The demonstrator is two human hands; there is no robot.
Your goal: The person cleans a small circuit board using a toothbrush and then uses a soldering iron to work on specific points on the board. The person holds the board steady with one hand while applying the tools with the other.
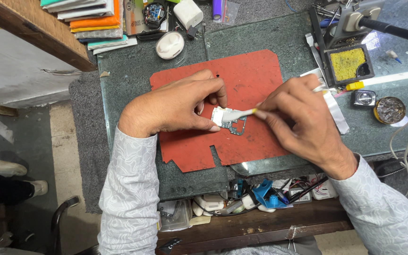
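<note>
Both hands meet over the red mat (256,75), as I see it. My left hand (175,106) pinches a small circuit board (230,122) flat near the mat's middle. My right hand (298,118) grips a white brush (239,114), its tip touching the board. Beyond the mat's right edge stands a soldering stand (348,63) with a yellow sponge, then a round tin (389,110).

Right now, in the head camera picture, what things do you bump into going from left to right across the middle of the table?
Left hand → small circuit board → white brush → right hand → round tin, all above a red mat on the glass table.
</note>
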